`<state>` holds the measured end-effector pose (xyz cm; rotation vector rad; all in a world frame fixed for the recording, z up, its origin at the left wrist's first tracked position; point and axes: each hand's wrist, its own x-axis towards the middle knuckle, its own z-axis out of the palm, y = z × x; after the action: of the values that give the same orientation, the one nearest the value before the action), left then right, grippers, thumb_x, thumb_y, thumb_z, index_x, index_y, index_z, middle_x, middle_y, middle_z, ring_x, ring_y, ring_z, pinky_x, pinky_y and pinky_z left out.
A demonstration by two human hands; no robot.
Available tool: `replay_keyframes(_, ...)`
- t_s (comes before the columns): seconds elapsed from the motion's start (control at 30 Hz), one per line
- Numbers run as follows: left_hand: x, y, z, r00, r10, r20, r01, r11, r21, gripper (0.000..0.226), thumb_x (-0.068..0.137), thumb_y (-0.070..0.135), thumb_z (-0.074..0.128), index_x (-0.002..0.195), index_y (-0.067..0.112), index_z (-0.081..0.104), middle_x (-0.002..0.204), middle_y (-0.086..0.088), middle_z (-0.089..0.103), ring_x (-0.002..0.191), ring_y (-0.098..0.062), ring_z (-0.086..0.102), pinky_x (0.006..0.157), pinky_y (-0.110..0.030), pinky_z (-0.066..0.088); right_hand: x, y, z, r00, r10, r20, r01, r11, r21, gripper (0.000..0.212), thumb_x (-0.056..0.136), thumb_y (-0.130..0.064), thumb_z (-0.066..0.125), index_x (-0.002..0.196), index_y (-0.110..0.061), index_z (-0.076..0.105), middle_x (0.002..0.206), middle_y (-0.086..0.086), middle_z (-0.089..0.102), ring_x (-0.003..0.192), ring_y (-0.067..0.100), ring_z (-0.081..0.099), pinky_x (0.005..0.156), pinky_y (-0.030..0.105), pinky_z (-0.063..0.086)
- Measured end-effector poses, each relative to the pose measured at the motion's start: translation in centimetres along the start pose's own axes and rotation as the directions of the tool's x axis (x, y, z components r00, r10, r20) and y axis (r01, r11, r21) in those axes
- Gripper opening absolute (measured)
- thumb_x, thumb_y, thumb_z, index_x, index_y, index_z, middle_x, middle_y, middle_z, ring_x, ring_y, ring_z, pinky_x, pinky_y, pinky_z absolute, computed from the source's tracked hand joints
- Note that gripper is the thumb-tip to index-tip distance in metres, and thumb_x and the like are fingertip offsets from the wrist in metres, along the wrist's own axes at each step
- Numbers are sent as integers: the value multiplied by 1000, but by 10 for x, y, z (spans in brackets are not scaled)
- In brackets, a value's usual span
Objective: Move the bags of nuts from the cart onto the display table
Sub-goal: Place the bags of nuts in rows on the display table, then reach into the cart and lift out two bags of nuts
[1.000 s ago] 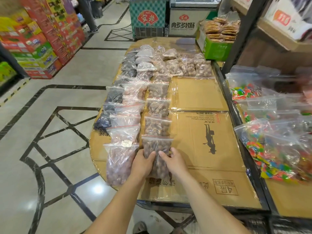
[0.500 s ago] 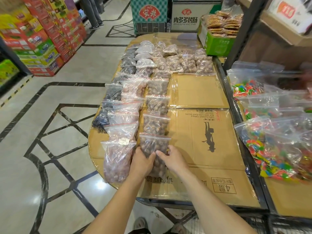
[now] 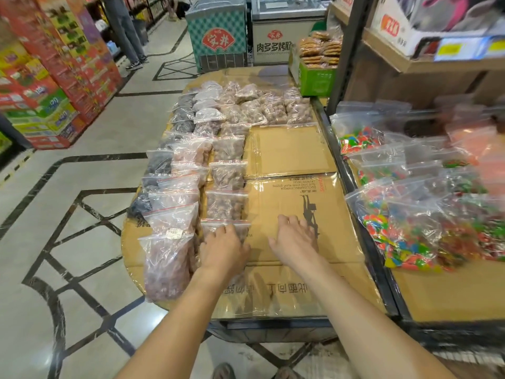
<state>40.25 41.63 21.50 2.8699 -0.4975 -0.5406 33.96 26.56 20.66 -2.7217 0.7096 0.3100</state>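
Clear zip bags of nuts lie in rows on the cardboard-covered display table point(image 3: 289, 157). The nearest bag of brown nuts point(image 3: 241, 227) ends the right-hand row of bags, close to the table's front edge. My left hand point(image 3: 224, 248) lies flat on top of it and hides most of it, with the fingers fairly straight. My right hand point(image 3: 295, 240) is to the right of that bag, over bare cardboard, fingers spread and holding nothing. A large bag of pinkish nuts point(image 3: 168, 265) lies just left of my left hand.
Bags of coloured candy point(image 3: 410, 231) fill the shelf on the right, behind a dark metal rail point(image 3: 363, 242). A green box of biscuits point(image 3: 317, 79) stands at the table's far right corner. Two freezers point(image 3: 218, 36) stand behind. Stacked cartons point(image 3: 54, 86) line the aisle on the left.
Both hands gripped the nearest bag by its sides. Now my right hand has let go and slid right onto the cardboard, and my left hand lies on top of the bag.
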Motion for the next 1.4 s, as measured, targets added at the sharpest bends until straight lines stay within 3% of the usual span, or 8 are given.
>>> replay_keyframes(0.1,-2,32,-4,995,97,-33,-94,991,95,65,104,47,50,156,11,36,161,-11,43,147,-37,39,118,-52,37,-10,23,-15,998,25,-61,-27,999,-32,58,108,-40,53,157,-12,41,154,13,48,140,34,43,116,48,36)
replay_keyframes(0.3,-2,98,-9,939,336,-76,-302,909,288,56,104,48,47,148,14,45,153,-8,50,144,-35,41,119,-53,34,-36,77,-36,981,122,-151,-132,989,-60,61,105,-42,56,156,-13,41,152,13,50,138,35,46,114,48,38)
replay_keyframes(0.57,-2,170,-7,837,548,-13,-512,791,336,60,104,49,49,153,16,41,159,-7,45,148,-34,37,119,-54,31,-66,133,-64,917,366,-159,-369,930,13,71,107,-48,54,165,-14,29,170,15,31,156,38,27,128,54,20)
replay_keyframes(0.67,0,191,-1,786,618,35,-587,726,359,63,104,49,49,156,15,38,161,-9,43,151,-37,35,123,-55,29,-79,148,-67,877,440,-194,-440,897,45,74,107,-47,54,167,-15,25,170,14,31,155,38,29,126,53,23)
replay_keyframes(0.93,-7,243,21,539,832,128,-817,480,321,62,104,43,48,158,15,37,162,-9,43,151,-35,35,122,-53,29,-121,170,-59,689,687,-230,-679,723,128,61,105,-49,51,155,-14,40,154,12,47,140,37,45,111,51,38)
replay_keyframes(1.23,-56,291,62,316,900,301,-930,231,286,63,104,40,47,160,16,33,167,-8,36,155,-36,28,127,-59,20,-192,192,-33,462,869,-177,-846,491,205,65,107,-52,48,157,-11,42,155,16,48,142,39,44,118,54,36)
replay_keyframes(1.4,-97,325,88,210,911,354,-943,93,321,57,104,44,49,153,16,40,158,-8,46,149,-33,36,123,-55,28,-231,223,-24,367,923,-114,-885,384,265,70,108,-48,49,164,-11,31,164,17,39,152,41,35,125,55,32)
